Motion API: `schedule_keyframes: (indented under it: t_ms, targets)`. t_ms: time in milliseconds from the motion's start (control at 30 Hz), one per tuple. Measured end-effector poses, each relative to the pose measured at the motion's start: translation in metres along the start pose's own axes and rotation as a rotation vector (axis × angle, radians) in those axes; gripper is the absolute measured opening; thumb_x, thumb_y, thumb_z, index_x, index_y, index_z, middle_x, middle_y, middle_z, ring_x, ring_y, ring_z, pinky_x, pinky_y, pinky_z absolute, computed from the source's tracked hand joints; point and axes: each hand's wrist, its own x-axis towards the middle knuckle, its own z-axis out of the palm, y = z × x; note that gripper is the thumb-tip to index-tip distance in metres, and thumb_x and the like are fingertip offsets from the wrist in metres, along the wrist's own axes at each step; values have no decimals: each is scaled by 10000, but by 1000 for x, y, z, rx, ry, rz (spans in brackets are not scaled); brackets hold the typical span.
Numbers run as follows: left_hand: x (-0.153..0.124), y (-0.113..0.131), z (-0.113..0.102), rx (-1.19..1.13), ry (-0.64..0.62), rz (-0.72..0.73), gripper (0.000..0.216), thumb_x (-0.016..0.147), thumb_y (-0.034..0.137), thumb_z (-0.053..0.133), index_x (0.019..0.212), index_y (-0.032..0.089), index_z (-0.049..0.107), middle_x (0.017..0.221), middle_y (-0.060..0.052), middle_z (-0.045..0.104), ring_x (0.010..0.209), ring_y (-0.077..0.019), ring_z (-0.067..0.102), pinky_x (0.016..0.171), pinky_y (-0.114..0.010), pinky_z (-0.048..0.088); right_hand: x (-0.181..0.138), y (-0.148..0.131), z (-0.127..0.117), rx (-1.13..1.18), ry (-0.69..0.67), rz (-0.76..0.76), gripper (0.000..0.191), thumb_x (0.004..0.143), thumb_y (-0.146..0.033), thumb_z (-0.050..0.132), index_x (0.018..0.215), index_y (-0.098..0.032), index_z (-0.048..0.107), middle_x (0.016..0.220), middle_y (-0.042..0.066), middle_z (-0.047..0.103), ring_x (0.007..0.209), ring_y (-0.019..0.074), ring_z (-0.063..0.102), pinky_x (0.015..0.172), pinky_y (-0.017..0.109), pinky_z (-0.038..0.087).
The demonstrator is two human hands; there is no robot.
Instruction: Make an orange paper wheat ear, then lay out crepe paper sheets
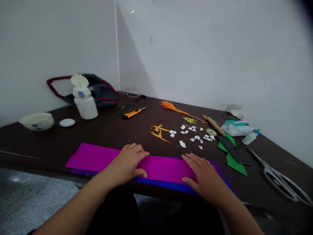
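A long magenta paper strip (168, 169) lies along the table's front edge, over blue and purple sheets (161, 185) that show beneath its edges. My left hand (128, 163) rests on the strip near its middle, thumb set apart from the fingers. Toward the strip's right end, my right hand (201, 173) lies on the paper with fingers stretched out and thumb spread. Both palms face down, and neither hand visibly grips the paper. Beyond the hands are orange paper scraps (159, 132) and several small white paper pieces (182, 143).
Scissors (281, 179), green paper (236, 163), a glue bottle (251, 137) and a tape roll (211, 132) lie at right. Farther back are a utility knife (134, 113) and an orange paper flower (171, 106). A white bottle (85, 104) and bowl (37, 121) stand left.
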Motion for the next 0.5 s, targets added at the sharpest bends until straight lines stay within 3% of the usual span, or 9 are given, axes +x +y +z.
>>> schedule_keyframes:
  t_ms: [167,300,500]
  targets:
    - [-2,13,-4,101,106,51,95,819,203,552,899,229,596,948,-28,558,893,-205,508,894,-437,331,4,-7,-7,54,46,-59,647,769,-240,551,1386,-219,355,1332,83,497,1209,264,450,1047,517,298]
    - [-5,14,0,97,106,37,122,839,186,522,954,213,551,1040,-45,560,913,-209,517,834,-399,379,6,-7,-6,18,109,-60,596,765,-215,568,1344,-185,430,1141,106,596,1063,261,533,1006,497,344]
    - [-3,6,4,56,19,-3,193,827,280,565,1004,206,538,1053,-56,600,950,-234,535,861,-394,388,8,0,-3,35,47,-36,531,797,-308,557,1314,-219,471,1343,87,488,1222,281,429,1028,504,318]
